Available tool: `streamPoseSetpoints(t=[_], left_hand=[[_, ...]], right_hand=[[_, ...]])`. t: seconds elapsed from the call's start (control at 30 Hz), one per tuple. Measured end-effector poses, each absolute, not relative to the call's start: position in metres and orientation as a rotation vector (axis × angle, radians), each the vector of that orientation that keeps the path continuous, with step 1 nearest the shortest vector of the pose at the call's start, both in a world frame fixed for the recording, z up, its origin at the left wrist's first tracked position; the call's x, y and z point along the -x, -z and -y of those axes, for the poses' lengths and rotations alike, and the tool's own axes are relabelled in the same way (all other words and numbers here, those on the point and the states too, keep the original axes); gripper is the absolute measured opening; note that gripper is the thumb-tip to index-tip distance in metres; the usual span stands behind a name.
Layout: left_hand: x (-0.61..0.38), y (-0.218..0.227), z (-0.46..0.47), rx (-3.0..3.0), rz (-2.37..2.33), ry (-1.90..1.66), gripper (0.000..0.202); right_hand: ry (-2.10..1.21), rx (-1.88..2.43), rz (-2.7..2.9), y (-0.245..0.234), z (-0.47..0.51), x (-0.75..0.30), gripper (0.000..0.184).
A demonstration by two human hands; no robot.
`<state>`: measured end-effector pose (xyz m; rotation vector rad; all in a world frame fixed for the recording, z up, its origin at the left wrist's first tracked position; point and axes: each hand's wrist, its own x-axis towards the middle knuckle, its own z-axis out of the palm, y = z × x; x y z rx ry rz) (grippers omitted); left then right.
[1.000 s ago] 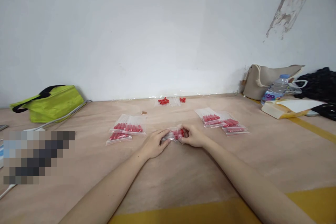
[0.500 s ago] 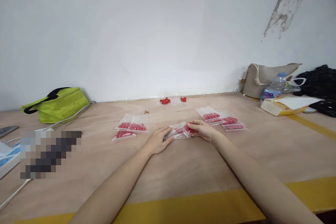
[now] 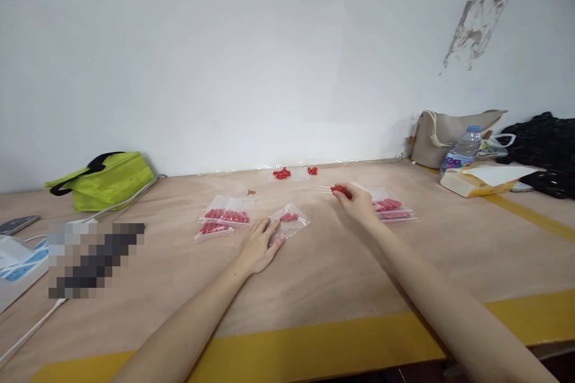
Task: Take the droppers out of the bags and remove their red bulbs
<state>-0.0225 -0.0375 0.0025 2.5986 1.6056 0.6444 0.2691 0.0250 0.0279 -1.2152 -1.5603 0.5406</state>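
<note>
My left hand [image 3: 262,244] rests on the brown table top [image 3: 314,275], its fingers lying flat on the near corner of a clear zip bag [image 3: 290,219] that holds a few red capsules. My right hand [image 3: 357,200] is farther right, pinched on a red capsule-tipped piece [image 3: 338,190], just left of a pile of filled bags [image 3: 390,206]. Two more filled bags [image 3: 223,219] lie to the left of my left hand. Loose red capsules [image 3: 282,173] sit by the wall.
A lime green bag [image 3: 103,179] lies at the far left with a white cable [image 3: 117,197] beside it. A beige bag [image 3: 444,134], a water bottle [image 3: 459,157], a yellow-white parcel [image 3: 480,181] and black cloth [image 3: 545,149] crowd the far right. A yellow stripe [image 3: 314,347] marks the near edge.
My right hand has let go of the bag and moved right and away, pinching a red piece. The bag now lies flat under my left fingers. The camera has tilted slightly.
</note>
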Motion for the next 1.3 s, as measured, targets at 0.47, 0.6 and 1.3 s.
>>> streamPoseSetpoints(t=[0.47,0.6,1.3], left_hand=[[0.018,-0.009,0.03,-2.537,-1.57,-0.619,0.049],[0.014,-0.012,0.018,-2.42,-1.638,-0.718,0.044],[0.014,-0.005,0.019,-2.58,-1.434,-0.639,0.045]], right_hand=[[-0.113,1.301,2.167,0.0,-0.002,-0.244,0.027],[0.04,1.339,2.199,-0.001,0.003,-0.243,0.026],[0.023,1.166,2.165,-0.003,0.003,-0.227,0.018]])
